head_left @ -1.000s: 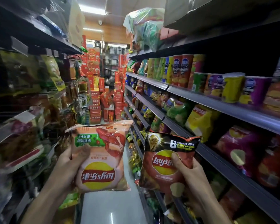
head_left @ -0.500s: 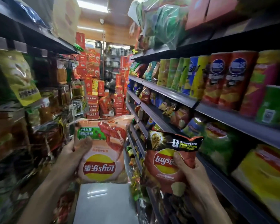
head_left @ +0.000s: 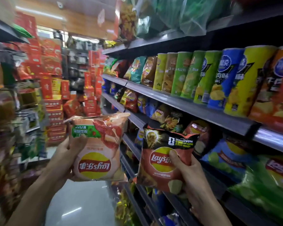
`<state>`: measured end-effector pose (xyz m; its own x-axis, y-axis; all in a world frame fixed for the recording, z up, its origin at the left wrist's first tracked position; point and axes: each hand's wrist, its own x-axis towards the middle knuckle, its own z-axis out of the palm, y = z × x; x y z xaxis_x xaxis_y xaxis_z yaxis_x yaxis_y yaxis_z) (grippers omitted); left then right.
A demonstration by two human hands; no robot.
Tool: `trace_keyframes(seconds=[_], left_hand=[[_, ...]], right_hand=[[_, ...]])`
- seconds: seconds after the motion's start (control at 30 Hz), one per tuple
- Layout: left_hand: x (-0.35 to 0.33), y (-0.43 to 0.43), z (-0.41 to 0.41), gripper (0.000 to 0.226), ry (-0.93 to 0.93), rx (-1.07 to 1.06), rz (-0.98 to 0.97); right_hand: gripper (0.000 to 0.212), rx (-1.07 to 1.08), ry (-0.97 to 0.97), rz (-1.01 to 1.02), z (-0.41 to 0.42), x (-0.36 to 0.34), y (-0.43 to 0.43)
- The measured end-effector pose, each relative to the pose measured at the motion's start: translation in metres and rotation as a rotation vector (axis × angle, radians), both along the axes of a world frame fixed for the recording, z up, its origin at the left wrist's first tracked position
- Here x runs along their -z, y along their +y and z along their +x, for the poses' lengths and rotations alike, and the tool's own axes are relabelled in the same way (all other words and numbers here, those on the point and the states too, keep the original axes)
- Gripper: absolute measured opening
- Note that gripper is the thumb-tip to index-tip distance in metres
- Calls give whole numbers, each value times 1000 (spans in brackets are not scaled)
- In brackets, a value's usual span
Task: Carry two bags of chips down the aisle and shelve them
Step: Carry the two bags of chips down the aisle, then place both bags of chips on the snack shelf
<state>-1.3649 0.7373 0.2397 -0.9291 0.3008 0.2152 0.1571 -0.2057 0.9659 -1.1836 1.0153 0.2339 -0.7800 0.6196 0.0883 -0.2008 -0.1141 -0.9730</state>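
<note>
At lower centre of the frame the left hand (head_left: 64, 154) grips an upside-down pink bag (head_left: 96, 147) while the right hand (head_left: 191, 175) grips a red bag (head_left: 162, 160) just beside it, before the shelves (head_left: 194, 110) at right.

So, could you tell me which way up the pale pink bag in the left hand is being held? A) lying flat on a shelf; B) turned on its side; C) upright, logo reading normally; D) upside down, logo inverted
D: the logo on the pale pink bag in the left hand reads inverted, while the dark red bag in the right hand reads normally.
</note>
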Motion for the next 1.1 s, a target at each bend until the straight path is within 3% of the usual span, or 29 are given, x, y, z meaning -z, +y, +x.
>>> trace_keyframes(seconds=[0.1, 0.23, 0.4, 0.53, 0.7, 0.77, 0.97, 1.1], left_hand=[[-6, 22, -64, 98, 10, 74, -30], [-11, 58, -139, 93, 6, 178, -46], [-17, 116, -222, 106, 49, 326, -63], [-10, 163, -286, 70, 29, 460, -28], [-7, 216, -356, 103, 33, 630, -91], [-6, 235, -378, 106, 47, 694, -109], [-2, 292, -428, 73, 16, 955, -179], [6, 322, -457, 106, -32, 1079, -231]], right_hand=[[96, 69, 8, -3, -48, -7, 3], [52, 175, 19, -10, -97, -7, 16], [63, 347, 13, 35, -158, 0, 39], [46, 458, 4, 44, -201, 5, 58], [52, 550, -25, 10, -244, 6, 74], [48, 575, -30, 5, -256, 4, 79], [58, 696, -66, -1, -287, 4, 86], [50, 785, -135, -36, -304, 12, 82]])
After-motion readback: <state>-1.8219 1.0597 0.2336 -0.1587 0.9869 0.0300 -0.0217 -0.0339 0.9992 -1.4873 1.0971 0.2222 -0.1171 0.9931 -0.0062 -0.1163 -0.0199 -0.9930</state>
